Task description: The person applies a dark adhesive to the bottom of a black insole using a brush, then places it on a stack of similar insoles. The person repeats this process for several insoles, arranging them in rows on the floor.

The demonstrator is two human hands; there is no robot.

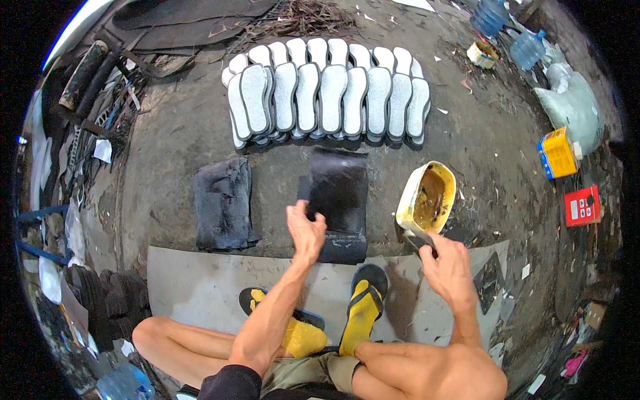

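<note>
My left hand [307, 233] is over the left edge of a stack of black rubber sheets [340, 187], its fingers apart and nothing between them. Whether the fingertips touch the sheet I cannot tell. The top sheet looks dark and glossy. My right hand [451, 265] is closed around a dark, flat-handled tool [420, 239] at the near rim of a yellowish-white plastic tub [405, 203]. Brown, glue-like liquid [432, 193] fills part of the tub, and drips stain its rim. The tool's exact kind is hard to make out.
Beyond the sheets stand rows of white-topped slipper soles [333, 100]. A second stack of dull black sheets [223, 203] lies left. A grey board [200, 273] is under my feet. A yellow container [559, 153] and red box [582, 206] are at the right.
</note>
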